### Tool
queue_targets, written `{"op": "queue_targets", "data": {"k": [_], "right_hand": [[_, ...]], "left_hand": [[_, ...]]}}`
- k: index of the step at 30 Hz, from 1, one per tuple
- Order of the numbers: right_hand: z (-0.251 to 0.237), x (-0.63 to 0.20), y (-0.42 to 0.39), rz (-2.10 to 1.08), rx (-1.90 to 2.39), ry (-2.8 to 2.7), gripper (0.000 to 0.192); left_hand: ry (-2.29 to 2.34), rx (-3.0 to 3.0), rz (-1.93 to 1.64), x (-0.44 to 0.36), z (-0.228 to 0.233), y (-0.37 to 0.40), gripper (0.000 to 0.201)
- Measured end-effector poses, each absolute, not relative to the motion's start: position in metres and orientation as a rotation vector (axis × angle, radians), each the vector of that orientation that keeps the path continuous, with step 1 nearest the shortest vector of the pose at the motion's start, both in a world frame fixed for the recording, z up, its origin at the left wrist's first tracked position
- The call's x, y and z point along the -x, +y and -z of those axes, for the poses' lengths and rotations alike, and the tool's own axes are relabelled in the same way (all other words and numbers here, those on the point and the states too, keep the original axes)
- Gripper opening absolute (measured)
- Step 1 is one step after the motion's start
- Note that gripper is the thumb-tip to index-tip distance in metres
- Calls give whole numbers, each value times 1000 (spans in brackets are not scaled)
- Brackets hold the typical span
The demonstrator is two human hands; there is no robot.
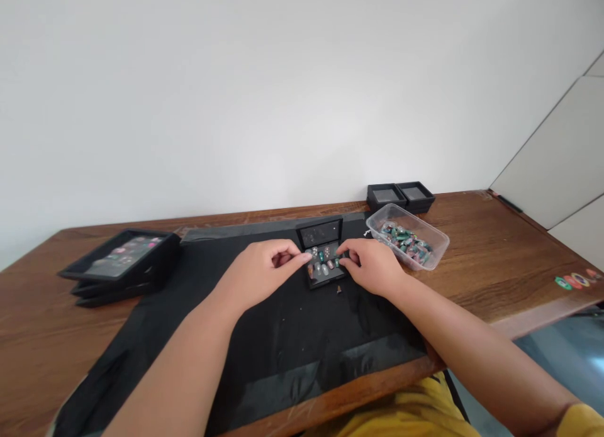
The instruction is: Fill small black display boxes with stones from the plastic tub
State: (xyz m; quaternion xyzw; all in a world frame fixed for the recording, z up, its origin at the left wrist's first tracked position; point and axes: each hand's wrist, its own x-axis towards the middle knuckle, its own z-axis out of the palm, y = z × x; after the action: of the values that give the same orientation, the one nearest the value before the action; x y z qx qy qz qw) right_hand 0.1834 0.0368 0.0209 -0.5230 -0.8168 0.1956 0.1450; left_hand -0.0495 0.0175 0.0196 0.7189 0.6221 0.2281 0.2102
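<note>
A small black case (pixel 326 278) lies on the black mat with its lid (pixel 321 234) raised toward the wall. Two rows of press-on nails (pixel 324 269), in white, teal, pink and brown, fill its tray. At the case's left edge is my left hand (pixel 264 267), thumb and index finger closed together on it. My right hand (pixel 372 267) grips the right edge, its thumb and index tips close to a teal nail; whether a nail is between them is hidden. One tiny brownish bit (pixel 338 290) rests on the mat just in front of the case.
A clear plastic tub (pixel 436 239) heaped with loose green and pink nails (pixel 408 242) stands right of my right hand. Behind it are stacked black trays (pixel 418 204). More black cases (pixel 123 267) are piled at the left. The black mat (pixel 302 336) covers the wooden table's (pixel 472 261) middle.
</note>
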Motion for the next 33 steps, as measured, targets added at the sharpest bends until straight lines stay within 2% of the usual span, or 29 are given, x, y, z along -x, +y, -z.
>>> {"op": "queue_targets", "data": {"k": [3, 9, 12, 18, 23, 33], "right_hand": [[-19, -184, 39, -569, 1487, -2321, 18], [-16, -184, 43, -573, 1483, -2307, 17], [-16, -183, 42, -582, 1461, -2319, 18], [-16, -182, 41, -599, 1450, -2314, 17], [-17, -181, 39, -619, 1443, -2318, 16], [-19, -181, 37, -646, 1444, -2326, 17]], "left_hand": [[1761, -2003, -730, 51, -19, 20, 49], [1824, -1997, -1062, 48, -14, 25, 39], [1881, -1944, -1151, 49, -14, 25, 44], [1926, -1887, -891, 49, -16, 22, 53], [1932, -1939, -615, 47, -15, 22, 47], [1940, -1940, -513, 40, -14, 22, 41]]}}
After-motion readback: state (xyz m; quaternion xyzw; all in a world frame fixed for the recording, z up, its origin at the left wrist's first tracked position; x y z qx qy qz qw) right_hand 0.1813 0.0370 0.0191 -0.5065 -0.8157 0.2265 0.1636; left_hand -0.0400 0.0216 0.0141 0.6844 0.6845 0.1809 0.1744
